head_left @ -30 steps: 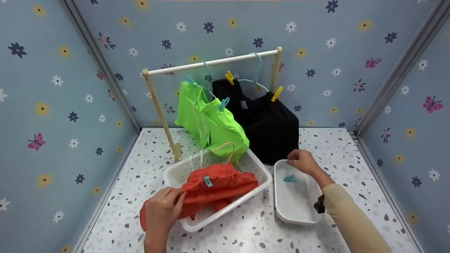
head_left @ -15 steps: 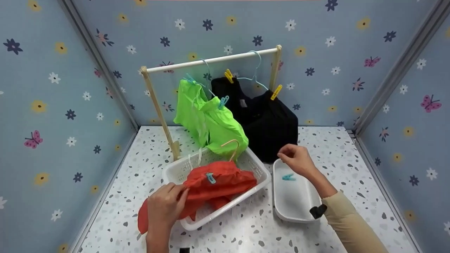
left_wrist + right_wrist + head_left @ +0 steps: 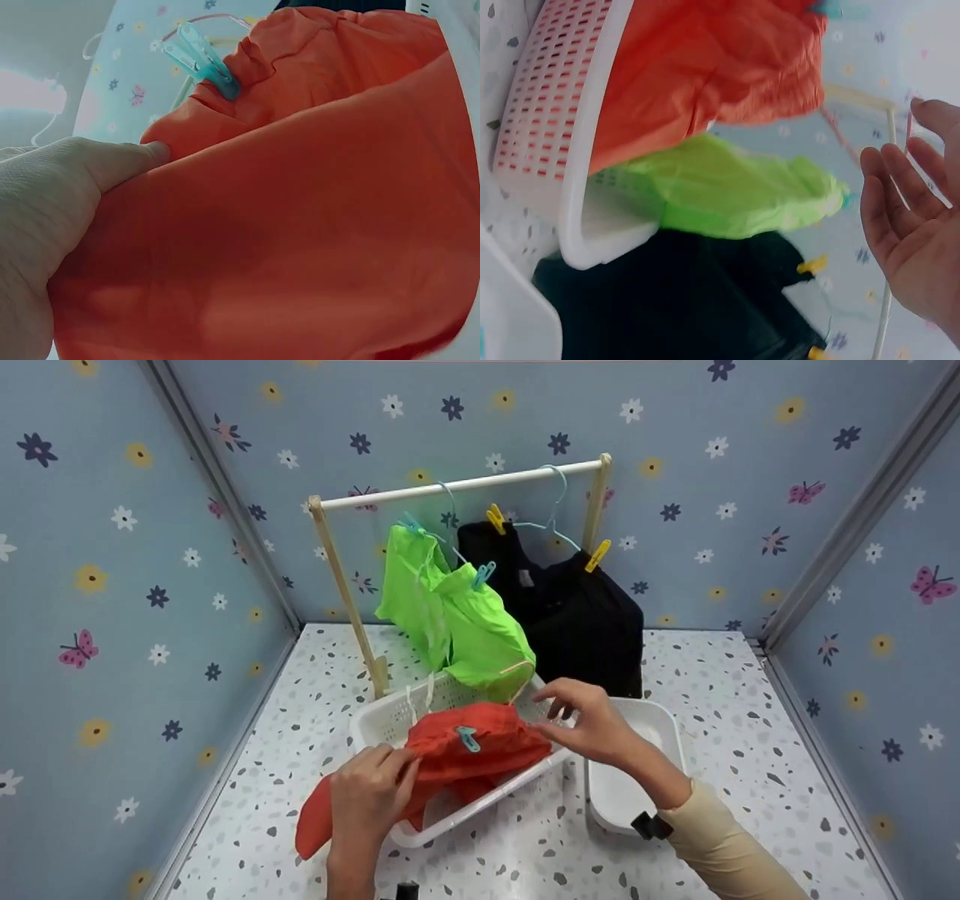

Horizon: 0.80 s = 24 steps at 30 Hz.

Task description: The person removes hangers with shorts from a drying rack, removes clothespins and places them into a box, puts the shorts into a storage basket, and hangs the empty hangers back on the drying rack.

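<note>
My left hand [image 3: 371, 784] pinches the waistband of the red shorts [image 3: 487, 761], which lie over the white basket [image 3: 364, 727], one end draped past its left rim. A teal clothespin [image 3: 469, 739] is clipped to the gathered waistband; the left wrist view shows its prongs [image 3: 193, 51] sticking up. From the waist rises the hook of a pink hanger [image 3: 517, 666]. My right hand [image 3: 592, 724] hovers above the basket's right side, close to the shorts' far end, thumb and fingers spread apart. The right wrist view shows its palm [image 3: 930, 259] bare.
Behind the basket a rack [image 3: 495, 480] carries green shorts [image 3: 480, 622], clipped with teal pegs, and a black garment [image 3: 585, 630] with yellow clothespins [image 3: 598, 556]. The green shorts dip into the basket. A small white tray [image 3: 615, 795] stands right, under my right forearm.
My right hand has moved left from the small tray's far rim to the basket. The left hand keeps its pinch, and the shorts' waist and hanger hook have shifted slightly right.
</note>
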Available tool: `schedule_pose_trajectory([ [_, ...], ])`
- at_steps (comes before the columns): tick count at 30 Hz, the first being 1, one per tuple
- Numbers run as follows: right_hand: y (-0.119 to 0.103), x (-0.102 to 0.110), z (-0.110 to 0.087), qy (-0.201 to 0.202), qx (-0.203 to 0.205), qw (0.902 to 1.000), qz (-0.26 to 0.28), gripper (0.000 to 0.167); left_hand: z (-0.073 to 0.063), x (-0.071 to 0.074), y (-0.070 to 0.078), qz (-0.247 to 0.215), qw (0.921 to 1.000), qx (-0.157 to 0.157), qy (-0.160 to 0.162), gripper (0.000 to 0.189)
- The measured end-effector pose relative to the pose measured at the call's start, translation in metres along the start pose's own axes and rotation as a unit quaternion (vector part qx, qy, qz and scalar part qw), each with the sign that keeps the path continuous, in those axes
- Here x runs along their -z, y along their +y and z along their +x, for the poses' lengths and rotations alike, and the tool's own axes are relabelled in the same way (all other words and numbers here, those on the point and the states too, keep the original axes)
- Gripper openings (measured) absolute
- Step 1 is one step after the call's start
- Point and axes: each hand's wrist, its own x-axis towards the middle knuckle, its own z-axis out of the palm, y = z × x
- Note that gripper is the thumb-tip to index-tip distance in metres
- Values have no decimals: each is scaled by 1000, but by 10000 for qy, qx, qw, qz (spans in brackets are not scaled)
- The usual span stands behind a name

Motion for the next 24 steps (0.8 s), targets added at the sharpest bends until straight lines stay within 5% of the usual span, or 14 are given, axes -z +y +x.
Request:
schedule_pose_trajectory([
  [6,-15,-14,15,-549,966,9921,-588,44,6,1,13,49,9999,39,-125,11],
  [12,-19,-25,20,-542,1593,9778,-1246,45,9,1,22,128,9999,-37,-84,10],
  [18,-17,-38,18,-592,1843,9695,-1501,35,9,2,28,146,9997,-193,44,8],
  [24,-17,-47,15,-540,1856,9713,-1387,24,6,3,31,23,9999,-163,49,5],
])
